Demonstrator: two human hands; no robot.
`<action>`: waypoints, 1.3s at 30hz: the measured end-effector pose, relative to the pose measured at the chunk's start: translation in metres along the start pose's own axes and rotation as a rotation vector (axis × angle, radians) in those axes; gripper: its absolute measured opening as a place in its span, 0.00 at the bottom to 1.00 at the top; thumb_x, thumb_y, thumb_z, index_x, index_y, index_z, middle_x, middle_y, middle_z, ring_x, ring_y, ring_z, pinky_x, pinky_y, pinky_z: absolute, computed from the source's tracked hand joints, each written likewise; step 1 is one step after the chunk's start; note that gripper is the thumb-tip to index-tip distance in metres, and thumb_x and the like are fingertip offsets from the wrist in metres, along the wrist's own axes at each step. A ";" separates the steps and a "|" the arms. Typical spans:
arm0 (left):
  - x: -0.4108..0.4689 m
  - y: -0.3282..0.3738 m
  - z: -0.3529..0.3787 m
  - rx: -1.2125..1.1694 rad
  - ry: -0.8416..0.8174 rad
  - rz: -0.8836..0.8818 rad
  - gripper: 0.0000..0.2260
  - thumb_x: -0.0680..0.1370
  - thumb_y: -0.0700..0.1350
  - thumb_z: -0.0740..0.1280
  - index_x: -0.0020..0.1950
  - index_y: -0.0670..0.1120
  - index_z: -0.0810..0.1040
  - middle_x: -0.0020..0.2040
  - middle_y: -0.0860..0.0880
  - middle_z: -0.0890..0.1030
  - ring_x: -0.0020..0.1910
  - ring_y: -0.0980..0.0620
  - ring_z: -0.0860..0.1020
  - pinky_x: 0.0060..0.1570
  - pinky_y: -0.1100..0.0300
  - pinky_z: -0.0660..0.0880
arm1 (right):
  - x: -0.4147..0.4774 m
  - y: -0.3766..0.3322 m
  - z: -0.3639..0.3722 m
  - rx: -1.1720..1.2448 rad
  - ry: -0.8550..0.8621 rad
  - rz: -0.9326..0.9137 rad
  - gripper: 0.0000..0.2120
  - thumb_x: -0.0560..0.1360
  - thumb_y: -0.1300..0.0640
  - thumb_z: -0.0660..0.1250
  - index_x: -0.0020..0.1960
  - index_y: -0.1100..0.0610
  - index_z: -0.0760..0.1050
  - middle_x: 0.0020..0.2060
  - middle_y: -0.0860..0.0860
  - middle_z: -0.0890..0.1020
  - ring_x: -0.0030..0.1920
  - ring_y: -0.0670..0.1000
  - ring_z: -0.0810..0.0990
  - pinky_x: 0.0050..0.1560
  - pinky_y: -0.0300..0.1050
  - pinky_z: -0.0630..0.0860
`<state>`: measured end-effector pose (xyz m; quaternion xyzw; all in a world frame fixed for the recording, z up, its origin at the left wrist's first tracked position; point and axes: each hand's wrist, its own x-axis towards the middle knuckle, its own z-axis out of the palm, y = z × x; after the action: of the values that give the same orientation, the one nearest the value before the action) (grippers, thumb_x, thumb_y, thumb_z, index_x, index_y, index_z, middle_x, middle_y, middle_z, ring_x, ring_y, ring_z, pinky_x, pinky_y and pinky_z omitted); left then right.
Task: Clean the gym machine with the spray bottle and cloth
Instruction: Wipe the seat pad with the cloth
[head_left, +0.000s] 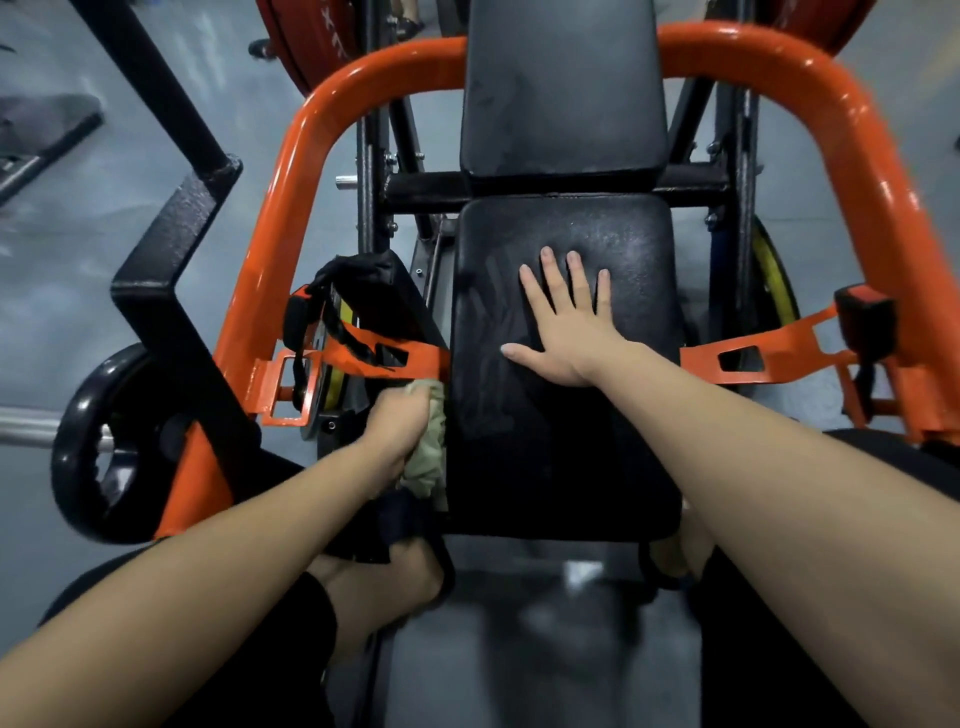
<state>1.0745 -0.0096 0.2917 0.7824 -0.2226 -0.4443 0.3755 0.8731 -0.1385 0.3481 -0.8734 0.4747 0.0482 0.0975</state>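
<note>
The gym machine has a black padded seat (561, 441) with wet streaks on it and a black back pad (563, 88) above. My right hand (563, 322) lies flat on the seat, fingers straight and spread. My left hand (397, 423) grips a crumpled beige cloth (428, 467) against the seat's left side edge. No spray bottle is in view.
An orange tubular frame (280, 208) arcs around the seat, with orange belt straps (395, 358) at left and a buckle (865, 312) at right. A black steel post (171, 291) and a weight plate (98, 441) stand at left. My feet are below the seat on the grey floor (67, 234).
</note>
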 end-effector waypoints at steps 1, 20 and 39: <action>0.000 0.009 -0.003 -0.020 0.024 0.026 0.20 0.72 0.57 0.62 0.50 0.46 0.86 0.44 0.44 0.87 0.45 0.41 0.85 0.53 0.42 0.82 | -0.007 -0.001 -0.004 0.040 -0.005 0.004 0.44 0.81 0.32 0.52 0.81 0.53 0.30 0.80 0.53 0.30 0.79 0.59 0.29 0.77 0.68 0.33; -0.266 0.163 0.078 -0.288 -0.371 0.365 0.08 0.79 0.41 0.65 0.48 0.41 0.83 0.35 0.41 0.81 0.27 0.46 0.81 0.25 0.57 0.77 | -0.250 0.040 -0.085 0.828 0.563 0.457 0.17 0.81 0.59 0.60 0.68 0.57 0.76 0.62 0.53 0.81 0.63 0.54 0.78 0.61 0.44 0.73; -0.146 0.296 0.278 -0.119 -0.701 0.061 0.13 0.70 0.44 0.63 0.52 0.42 0.79 0.43 0.36 0.79 0.34 0.40 0.81 0.33 0.47 0.78 | -0.159 0.157 -0.118 0.619 1.375 0.886 0.23 0.73 0.57 0.70 0.64 0.65 0.71 0.60 0.60 0.71 0.61 0.62 0.73 0.64 0.57 0.71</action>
<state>0.7567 -0.2014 0.5110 0.5521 -0.3350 -0.6865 0.3342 0.6543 -0.1172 0.4723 -0.3781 0.7158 -0.5870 -0.0054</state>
